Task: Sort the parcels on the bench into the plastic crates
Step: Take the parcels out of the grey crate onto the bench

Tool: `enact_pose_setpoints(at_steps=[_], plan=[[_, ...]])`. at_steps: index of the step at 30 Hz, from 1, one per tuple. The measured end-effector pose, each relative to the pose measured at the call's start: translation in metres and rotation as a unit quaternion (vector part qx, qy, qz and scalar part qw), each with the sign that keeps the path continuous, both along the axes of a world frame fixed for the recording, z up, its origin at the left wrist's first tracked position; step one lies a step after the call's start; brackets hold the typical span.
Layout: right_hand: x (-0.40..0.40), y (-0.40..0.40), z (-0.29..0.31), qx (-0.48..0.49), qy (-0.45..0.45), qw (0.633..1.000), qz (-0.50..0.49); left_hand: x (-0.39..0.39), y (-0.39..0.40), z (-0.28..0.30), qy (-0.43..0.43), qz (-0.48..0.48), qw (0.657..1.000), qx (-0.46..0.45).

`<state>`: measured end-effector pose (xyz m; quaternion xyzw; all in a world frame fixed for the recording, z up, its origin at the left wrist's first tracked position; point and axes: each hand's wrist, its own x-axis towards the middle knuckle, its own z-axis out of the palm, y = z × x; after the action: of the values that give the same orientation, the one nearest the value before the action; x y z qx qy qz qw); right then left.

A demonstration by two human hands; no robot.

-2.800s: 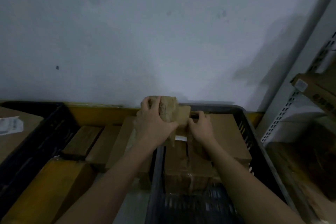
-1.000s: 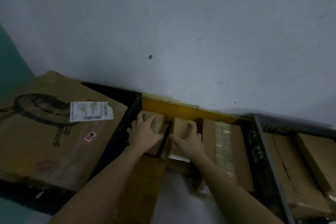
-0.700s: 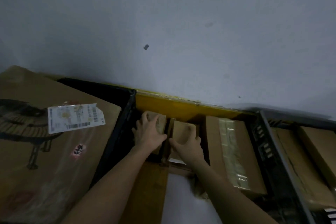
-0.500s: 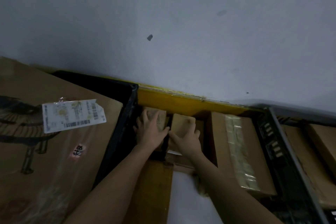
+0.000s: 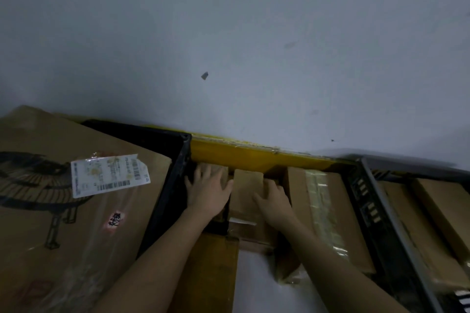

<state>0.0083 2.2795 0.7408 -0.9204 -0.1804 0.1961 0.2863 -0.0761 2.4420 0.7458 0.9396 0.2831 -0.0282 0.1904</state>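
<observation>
Left hand (image 5: 207,189) lies over small parcel (image 5: 220,173); only parcel's far edge shows, grip not determinable.
Right hand (image 5: 273,201) covers near right part of upright parcel (image 5: 246,193); fingers partly hidden behind it.
Large carton (image 5: 50,211) cut off by left and bottom edges; shipping label (image 5: 109,175) text too small to read.
Black crate (image 5: 175,185) interior hidden by carton.
Right crate (image 5: 366,201) and its boxes (image 5: 442,206) cut off at right edge, blurred.
Both forearms leave frame at bottom.

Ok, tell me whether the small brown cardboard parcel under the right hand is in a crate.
Out: small brown cardboard parcel sits between both black plastic crates, by the yellow ledge.
</observation>
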Motion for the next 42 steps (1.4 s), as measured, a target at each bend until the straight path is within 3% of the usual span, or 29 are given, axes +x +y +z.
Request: enact_pose_setpoints(at_steps=[4, 11, 21, 23, 26, 32, 35, 39, 42], plan=[[-0.002, -0.024, 0.034, -0.028, -0.057, 0.997, 0.034, 0.003, -0.024, 0.036, -0.001, -0.019, 0.999, 0.049], [0.018, -0.099, 0.087, 0.0, -0.116, 0.991, 0.068, 0.025, -0.099, 0.098, -0.077, -0.034, 0.995, 0.053], [0.08, -0.294, 0.127, -0.004, -0.179, 0.984, 0.007, 0.086, -0.273, 0.132, -0.147, -0.106, 0.983, 0.039], [0.098, -0.337, 0.122, -0.002, -0.193, 0.981, -0.031, 0.099, -0.31, 0.13, -0.166, -0.125, 0.978, -0.019], [0.122, -0.394, 0.105, 0.007, -0.2, 0.974, -0.104, 0.121, -0.36, 0.115, -0.161, -0.134, 0.961, -0.181], [0.15, -0.466, 0.064, -0.046, -0.153, 0.979, -0.126, 0.158, -0.439, 0.077, -0.071, -0.034, 0.9, -0.428], [0.152, -0.481, 0.053, -0.001, -0.103, 0.984, -0.147, 0.168, -0.469, 0.064, -0.041, -0.001, 0.866, -0.498], [0.145, -0.492, 0.046, 0.104, -0.063, 0.979, -0.162, 0.186, -0.494, 0.054, -0.066, 0.094, 0.804, -0.583], [0.139, -0.5, 0.038, 0.155, -0.078, 0.973, -0.154, 0.188, -0.5, 0.051, -0.056, 0.136, 0.792, -0.592]])
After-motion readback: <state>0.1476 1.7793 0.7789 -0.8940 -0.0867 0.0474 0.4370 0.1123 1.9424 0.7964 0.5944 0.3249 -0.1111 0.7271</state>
